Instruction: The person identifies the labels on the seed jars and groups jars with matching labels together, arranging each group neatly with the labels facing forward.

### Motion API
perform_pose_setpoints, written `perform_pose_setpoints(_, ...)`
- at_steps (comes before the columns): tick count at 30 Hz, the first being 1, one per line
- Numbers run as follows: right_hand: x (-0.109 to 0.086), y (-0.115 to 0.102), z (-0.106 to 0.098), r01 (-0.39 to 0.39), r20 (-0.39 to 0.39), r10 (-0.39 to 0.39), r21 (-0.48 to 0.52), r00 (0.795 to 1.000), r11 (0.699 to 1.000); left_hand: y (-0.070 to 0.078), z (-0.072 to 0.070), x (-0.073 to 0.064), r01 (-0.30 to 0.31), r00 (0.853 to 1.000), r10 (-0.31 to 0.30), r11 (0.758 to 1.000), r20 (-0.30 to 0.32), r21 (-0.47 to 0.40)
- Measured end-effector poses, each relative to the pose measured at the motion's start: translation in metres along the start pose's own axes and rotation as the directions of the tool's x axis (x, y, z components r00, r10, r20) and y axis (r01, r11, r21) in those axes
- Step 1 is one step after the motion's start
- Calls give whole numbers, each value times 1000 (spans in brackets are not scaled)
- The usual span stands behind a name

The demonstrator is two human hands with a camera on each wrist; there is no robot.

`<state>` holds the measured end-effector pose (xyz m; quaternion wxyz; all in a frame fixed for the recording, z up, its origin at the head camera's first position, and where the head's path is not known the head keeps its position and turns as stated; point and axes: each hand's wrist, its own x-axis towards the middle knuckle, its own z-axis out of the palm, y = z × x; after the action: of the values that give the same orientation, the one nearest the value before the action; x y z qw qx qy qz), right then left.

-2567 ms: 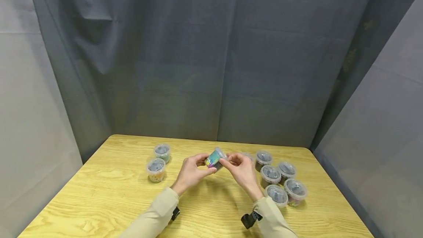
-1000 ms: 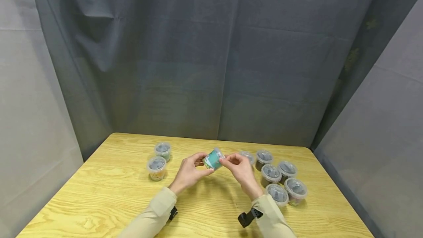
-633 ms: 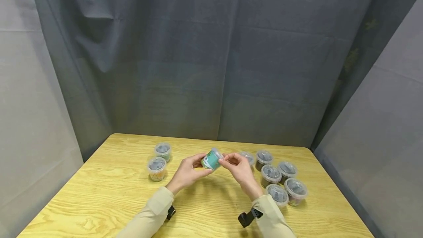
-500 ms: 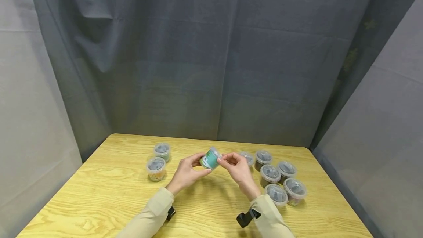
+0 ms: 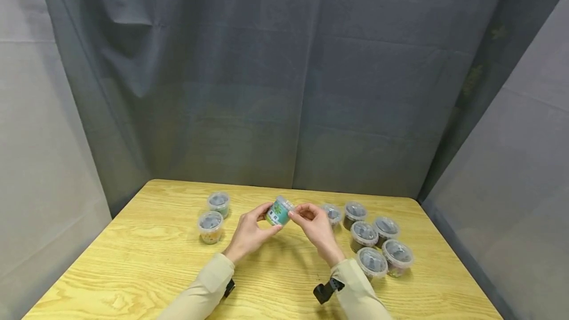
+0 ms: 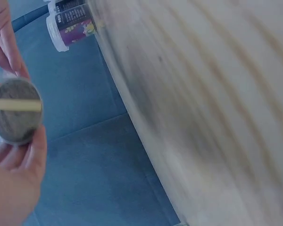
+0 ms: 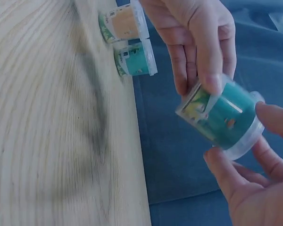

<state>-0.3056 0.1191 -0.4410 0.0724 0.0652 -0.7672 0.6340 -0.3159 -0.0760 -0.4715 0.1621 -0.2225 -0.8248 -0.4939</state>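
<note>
A small clear plastic tub (image 5: 277, 213) with a teal label is held tilted above the table, between both hands. My left hand (image 5: 249, 236) grips its body with the thumb and fingers. At the lid end, my right hand (image 5: 317, 230) pinches the rim. The right wrist view shows the tub's printed label (image 7: 228, 110) and translucent lid (image 7: 247, 141), with right fingertips on the lid. From the left wrist view I see the tub's dark base (image 6: 16, 123), crossed by a pale strip (image 6: 19, 105).
On the left of the wooden table (image 5: 146, 265) stand two lidded tubs, one orange-labelled (image 5: 210, 227) and one green (image 5: 219, 204). Several lidded tubs (image 5: 364, 235) are grouped on the right. A dark grey curtain (image 5: 244, 88) hangs behind the table.
Both hands have shifted slightly left with the tub. The tub has been turned, its visible label side going from purple and dark print to teal with green and white.
</note>
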Motion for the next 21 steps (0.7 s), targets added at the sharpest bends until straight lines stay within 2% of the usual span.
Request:
perform_pose_setpoints(3, 3, -2, 5, -2, -12, 2, -36, 1000, 999, 1, 0, 0, -6, 999, 9, 999, -44, 54)
perform_pose_setpoints(8, 12, 3, 11, 14, 1, -14, -79, 1000, 997, -1, -2, 0, 15, 998, -10, 996, -58, 93)
perform_pose_setpoints(13, 21, 18, 15, 90, 82, -79, -146, 994, 985, -8, -7, 0, 88, 995, -84, 993, -48, 77)
perform_pose_setpoints(18, 29, 29, 21, 213, 170, -176, -232, 969, 949, -17, -15, -1, 135, 991, -135, 990, -8, 27)
perform_pose_setpoints(21, 34, 32, 25, 251, 225, -192, -278, 955, 927, -20, -20, -2, 155, 988, -155, 987, 13, 41)
